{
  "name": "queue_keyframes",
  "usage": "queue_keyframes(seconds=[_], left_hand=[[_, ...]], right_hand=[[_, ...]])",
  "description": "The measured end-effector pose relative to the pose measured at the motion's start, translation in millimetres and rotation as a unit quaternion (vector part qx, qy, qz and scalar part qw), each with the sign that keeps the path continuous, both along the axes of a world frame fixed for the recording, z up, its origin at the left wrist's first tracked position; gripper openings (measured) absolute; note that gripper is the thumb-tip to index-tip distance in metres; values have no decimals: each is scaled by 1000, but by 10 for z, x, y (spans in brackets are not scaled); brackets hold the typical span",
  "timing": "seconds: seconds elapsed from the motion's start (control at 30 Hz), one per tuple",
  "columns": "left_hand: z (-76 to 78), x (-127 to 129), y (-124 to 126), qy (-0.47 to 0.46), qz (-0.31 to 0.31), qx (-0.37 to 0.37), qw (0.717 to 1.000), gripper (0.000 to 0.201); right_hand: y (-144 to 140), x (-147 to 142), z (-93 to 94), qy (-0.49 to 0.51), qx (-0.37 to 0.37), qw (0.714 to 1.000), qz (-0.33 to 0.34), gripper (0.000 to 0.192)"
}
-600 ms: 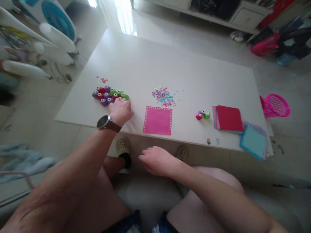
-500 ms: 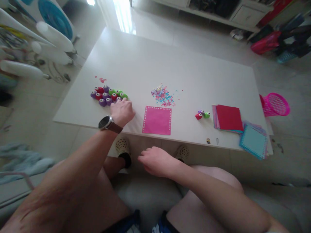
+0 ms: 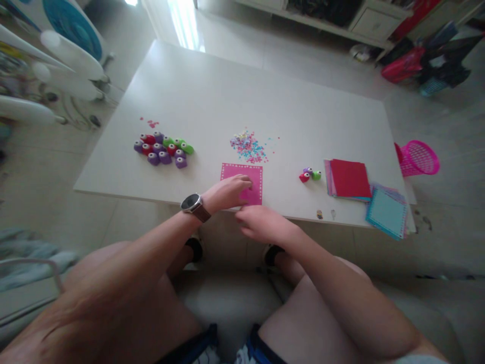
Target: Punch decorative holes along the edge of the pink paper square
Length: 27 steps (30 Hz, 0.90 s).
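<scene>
A person sits at a low white table (image 3: 235, 91) with a smooth matte top, seen from their own head looking down over bare knees. The left hand (image 3: 227, 192), with a dark round wristwatch (image 3: 191, 202) on a brown strap, lies palm down on the near left part of a square sheet of bright pink paper (image 3: 250, 174); its fingers are stretched out flat and pin the sheet rather than grip it. The paper lies at the table's near edge, straight in front of the person, and carries a border of small pale punched holes along its edges. The right hand (image 3: 263, 226) hovers just beside the sheet's near edge, fingers loosely curled; whether it touches or holds the paper cannot be told from here.

Just beyond the sheet lies a loose heap of tiny pink, blue and pale paper confetti (image 3: 247, 146). To the left, well apart, a tight cluster of small rounded plastic punches in purple, red and green (image 3: 162, 149) sits within arm's reach. To the right stand three more small punches, red, purple and green (image 3: 309, 175), then a stack of square coloured papers with a red sheet on top (image 3: 349, 178), and a second stack topped by a light blue sheet (image 3: 386, 214). A pink mesh basket (image 3: 419, 157) stands off the table's right end.
</scene>
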<state>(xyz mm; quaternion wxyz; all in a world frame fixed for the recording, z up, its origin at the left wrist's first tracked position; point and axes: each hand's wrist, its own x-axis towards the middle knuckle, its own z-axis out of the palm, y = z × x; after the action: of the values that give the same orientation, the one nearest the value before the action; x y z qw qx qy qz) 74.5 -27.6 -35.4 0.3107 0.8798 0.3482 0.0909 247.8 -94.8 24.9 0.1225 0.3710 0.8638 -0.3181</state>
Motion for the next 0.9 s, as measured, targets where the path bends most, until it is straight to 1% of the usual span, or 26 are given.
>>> queue_keyframes(seconds=[0.1,0.17,0.2,0.27,0.3,0.37,0.43,0.53,0.63,0.7,0.83,0.9], left_hand=[[-34,22,-58,-16,-28,-14,999,37],[-43,28,-78,2,-34,-9,999,46],[-43,30,-84,14,-33,-4,999,50],[-37,29,-91,36,-35,10,999,52],[-32,26,-92,42,-36,16,998,52],[-25,20,-95,48,-35,24,998,49],[-28,11,-97,49,-36,26,998,46],[-49,0,-102,47,-34,32,998,43],[-66,-9,-113,52,-29,36,998,43],[-69,-12,-124,55,-25,36,997,41],[-64,-16,-142,56,-26,35,997,39],[-61,-21,-145,55,-27,33,998,39]], right_hand=[[219,273,47,-9,7,995,-97,10],[382,497,37,-38,48,983,-170,13],[462,615,18,-63,80,973,-207,15],[603,845,-40,-117,136,942,-285,23],[660,952,-74,-142,152,926,-315,28],[747,1136,-139,-191,151,900,-362,36],[800,1272,-194,-220,139,884,-388,39],[844,1395,-249,-238,142,868,-413,43],[879,1468,-266,-249,141,855,-431,50],[906,1513,-258,-262,124,847,-445,53],[963,1593,-243,-275,63,851,-442,51],[988,1613,-254,-282,56,848,-445,53]])
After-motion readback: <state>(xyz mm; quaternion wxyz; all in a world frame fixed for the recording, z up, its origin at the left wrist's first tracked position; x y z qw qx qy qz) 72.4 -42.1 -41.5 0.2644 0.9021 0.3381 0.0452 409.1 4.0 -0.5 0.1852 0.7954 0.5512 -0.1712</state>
